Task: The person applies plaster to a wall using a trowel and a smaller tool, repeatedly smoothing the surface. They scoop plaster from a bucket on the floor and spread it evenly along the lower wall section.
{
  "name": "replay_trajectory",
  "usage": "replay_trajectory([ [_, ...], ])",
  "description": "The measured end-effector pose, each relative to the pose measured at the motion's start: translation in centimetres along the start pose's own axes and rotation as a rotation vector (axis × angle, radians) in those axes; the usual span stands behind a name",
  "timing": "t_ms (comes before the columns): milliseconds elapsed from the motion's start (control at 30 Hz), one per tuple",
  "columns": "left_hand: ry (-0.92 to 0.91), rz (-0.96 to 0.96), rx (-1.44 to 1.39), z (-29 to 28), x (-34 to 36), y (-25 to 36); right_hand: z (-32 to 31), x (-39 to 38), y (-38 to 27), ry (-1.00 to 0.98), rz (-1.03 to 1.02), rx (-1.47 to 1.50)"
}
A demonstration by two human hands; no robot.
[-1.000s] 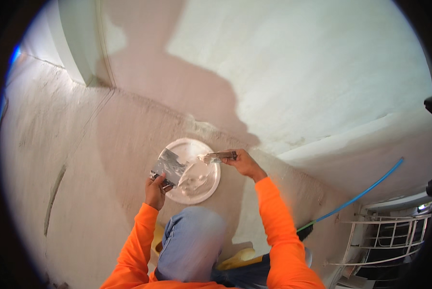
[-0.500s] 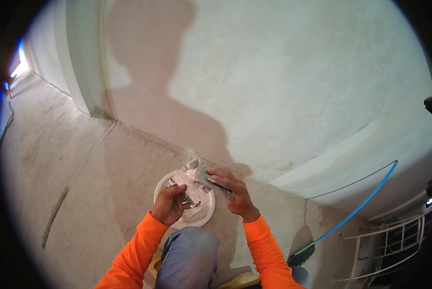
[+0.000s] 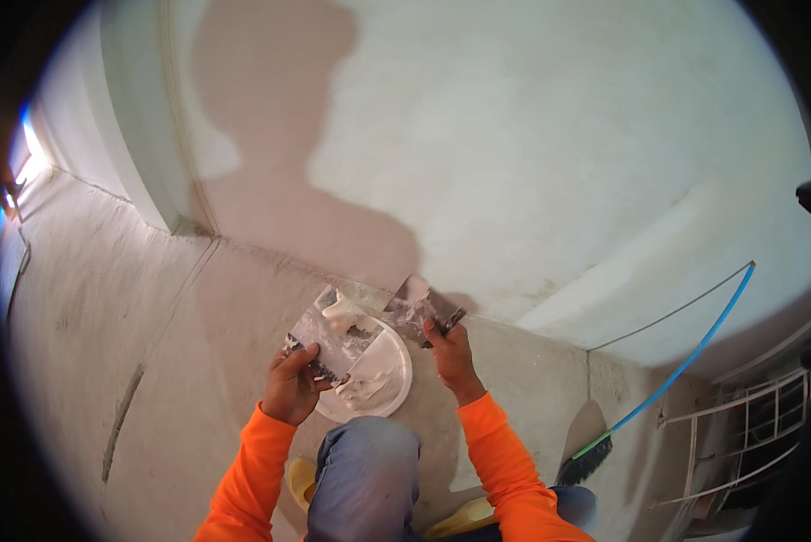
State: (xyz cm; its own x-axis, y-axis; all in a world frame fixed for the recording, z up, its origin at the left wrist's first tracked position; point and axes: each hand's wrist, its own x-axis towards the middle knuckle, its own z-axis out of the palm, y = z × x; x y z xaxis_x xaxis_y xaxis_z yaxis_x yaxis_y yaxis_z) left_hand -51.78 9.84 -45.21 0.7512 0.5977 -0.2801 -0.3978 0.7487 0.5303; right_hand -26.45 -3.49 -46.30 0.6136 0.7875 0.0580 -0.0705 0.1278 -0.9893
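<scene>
My left hand (image 3: 294,384) is closed on a flat metal putty blade (image 3: 331,340), smeared with whitish putty and held over a bucket. A thick lump of putty (image 3: 344,312) clings near the blade's far edge. In my right hand (image 3: 453,359) is a second putty blade (image 3: 414,312), tilted, its face coated with putty; the thumb lies on its near edge. The two blades are apart. Below them the round white bucket (image 3: 403,390) holds creamy putty (image 3: 369,378). The left blade hides part of the bucket.
A pale plastered wall (image 3: 550,163) rises just beyond the bucket, bearing my shadow. A broom with a blue handle (image 3: 694,354) leans at the right, near a metal frame (image 3: 740,420). The concrete floor (image 3: 80,298) has a dark crack (image 3: 121,423) at left.
The right blade has moved away from the left one, to the right, and turned its coated face up. Over the bucket, the left blade now shows more of its face.
</scene>
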Motion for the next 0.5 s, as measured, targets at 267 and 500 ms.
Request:
replay_trajectory([
  [267,-0.181,-0.239,-0.127,-1.8,2.0,-3.6,0.3,2.4,0.9,-0.106,0.376,0.859],
  [500,-0.114,-0.095,-0.159,-1.7,2.7,-2.0,-1.2,-0.9,6.3,-0.265,0.659,0.460],
])
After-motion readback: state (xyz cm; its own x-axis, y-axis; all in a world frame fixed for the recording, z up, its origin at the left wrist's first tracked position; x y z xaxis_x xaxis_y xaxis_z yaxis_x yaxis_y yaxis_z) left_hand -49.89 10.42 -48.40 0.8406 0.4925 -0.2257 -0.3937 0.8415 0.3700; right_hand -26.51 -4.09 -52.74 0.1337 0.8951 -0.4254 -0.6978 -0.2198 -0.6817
